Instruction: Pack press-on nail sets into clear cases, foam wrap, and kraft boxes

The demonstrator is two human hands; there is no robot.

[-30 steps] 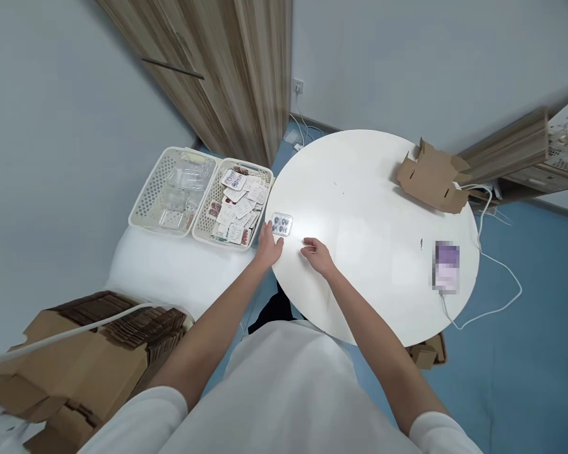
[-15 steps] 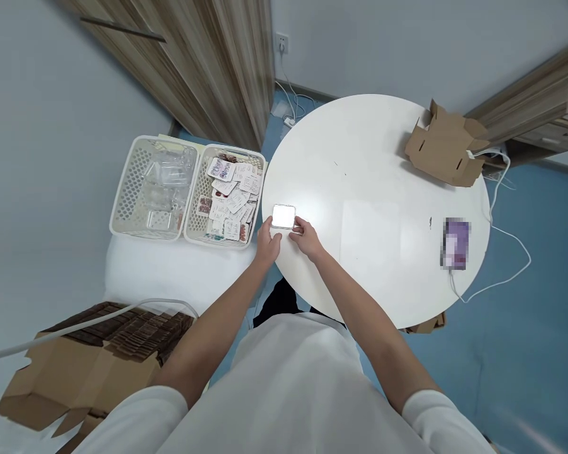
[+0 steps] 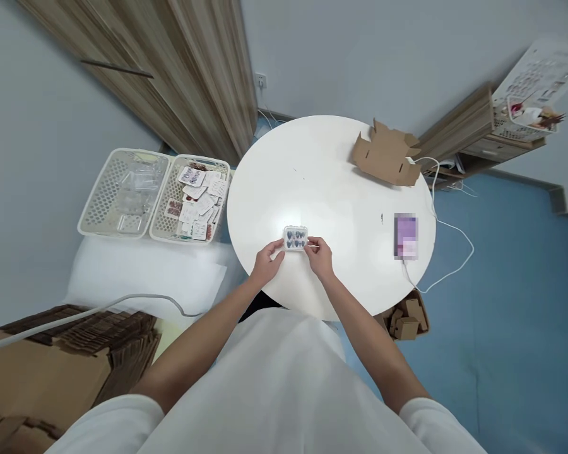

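The purple object (image 3: 406,236) on the white round surface (image 3: 274,170) is pixelated, so we cannot make out its details. Print on the cards (image 3: 203,202) is too small for us to read, the clear plastic pieces (image 3: 137,189) blur together, and the frame cuts off the cardboard stack (image 3: 42,372). The clear case (image 3: 296,238), with small dark pieces inside, is over the near part of the surface; we cannot tell if it touches down. Our left hand (image 3: 266,263) meets its left edge, thumb bent below the fingers; whether that grip clamps, we cannot tell. Our right hand (image 3: 320,258) angles inward, its grip pinching the right edge.
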